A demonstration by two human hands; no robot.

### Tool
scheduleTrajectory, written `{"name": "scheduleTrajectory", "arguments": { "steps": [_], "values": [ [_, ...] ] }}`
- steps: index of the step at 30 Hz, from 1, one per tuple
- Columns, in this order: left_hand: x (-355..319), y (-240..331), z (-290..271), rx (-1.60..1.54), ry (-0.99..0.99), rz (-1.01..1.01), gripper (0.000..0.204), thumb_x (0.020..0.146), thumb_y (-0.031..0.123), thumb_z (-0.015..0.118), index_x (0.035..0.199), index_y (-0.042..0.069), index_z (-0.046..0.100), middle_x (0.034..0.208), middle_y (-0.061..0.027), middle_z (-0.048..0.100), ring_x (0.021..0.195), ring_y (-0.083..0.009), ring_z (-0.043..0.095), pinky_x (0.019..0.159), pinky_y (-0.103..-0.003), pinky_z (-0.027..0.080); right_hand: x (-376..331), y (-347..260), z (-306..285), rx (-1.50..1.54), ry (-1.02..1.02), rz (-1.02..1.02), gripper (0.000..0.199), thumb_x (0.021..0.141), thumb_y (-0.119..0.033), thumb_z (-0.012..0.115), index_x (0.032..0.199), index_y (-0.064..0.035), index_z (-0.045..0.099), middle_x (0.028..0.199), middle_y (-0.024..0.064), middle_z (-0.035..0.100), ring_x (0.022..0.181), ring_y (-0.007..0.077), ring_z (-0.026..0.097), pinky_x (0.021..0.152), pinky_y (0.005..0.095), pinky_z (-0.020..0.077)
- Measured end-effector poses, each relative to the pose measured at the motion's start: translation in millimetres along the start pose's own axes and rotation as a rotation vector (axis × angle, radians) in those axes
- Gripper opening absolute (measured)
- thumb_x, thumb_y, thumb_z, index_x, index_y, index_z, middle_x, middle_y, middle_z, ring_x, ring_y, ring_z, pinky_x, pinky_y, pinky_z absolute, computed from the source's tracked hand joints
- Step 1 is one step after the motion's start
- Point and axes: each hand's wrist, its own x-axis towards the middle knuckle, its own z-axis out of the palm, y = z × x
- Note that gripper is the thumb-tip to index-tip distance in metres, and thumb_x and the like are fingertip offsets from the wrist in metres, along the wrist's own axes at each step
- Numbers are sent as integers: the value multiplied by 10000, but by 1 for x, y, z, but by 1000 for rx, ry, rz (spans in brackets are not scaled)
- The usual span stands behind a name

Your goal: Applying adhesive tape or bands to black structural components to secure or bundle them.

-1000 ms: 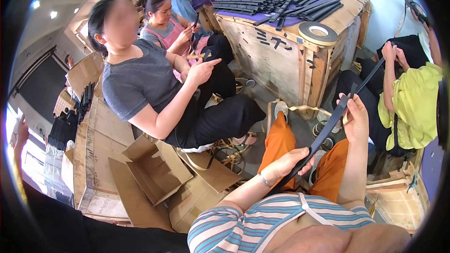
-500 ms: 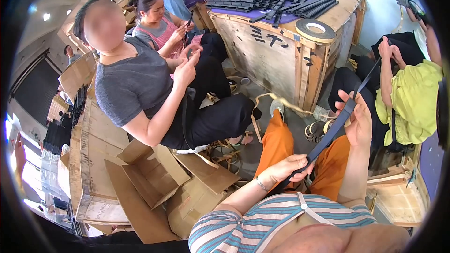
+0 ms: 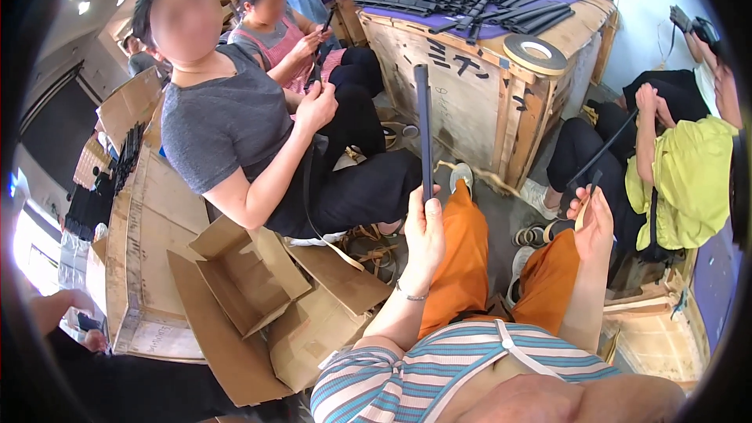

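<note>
Black strip stands nearly upright in the head view, in front of the wearer and left of centre. The fingers of the left hand are clamped on its lower end; its upper end is free and points toward the bench. The right hand is raised to the right, well apart from the left hand. Its fingers are closed in a pinch on a short tape piece, tan on the visible side; its full length cannot be determined. Orange trousers lie below and between both hands. On the far side, the wooden bench carries a purple cloth, a spread of loose black strips and, at its near right corner, a tape roll lying flat. Tan ribbon lies on the floor near the bench base. To the left sits a person in a grey shirt; a person in a pink apron sits farther back. An open cardboard box is at near left, beside a wooden crate. To the right, a person with a yellow-green garment grips a dark band.
</note>
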Motion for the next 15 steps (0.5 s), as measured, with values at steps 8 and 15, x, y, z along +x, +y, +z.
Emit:
{"name": "scheduleTrajectory", "arguments": {
  "steps": [8, 15],
  "values": [
    [15, 17, -21, 521, 309, 366, 225, 821, 74, 594, 1026, 5, 534, 826, -86, 500, 707, -197, 496, 652, -289, 423, -5, 3, 7, -20, -67, 16, 196, 897, -179, 481, 1052, -60, 495, 968, 61, 538, 818, 151, 511, 696, 275, 432],
    [10, 41, -19, 697, 374, 407, 265, 782, 54, 630, 1031, 19, 546, 825, -88, 502, 734, -218, 499, 678, -299, 418, -11, -1, 9, -1, -84, 8, 150, 900, -168, 491, 1003, -59, 497, 954, 70, 550, 794, 151, 531, 686, 270, 432]
  ]
}}
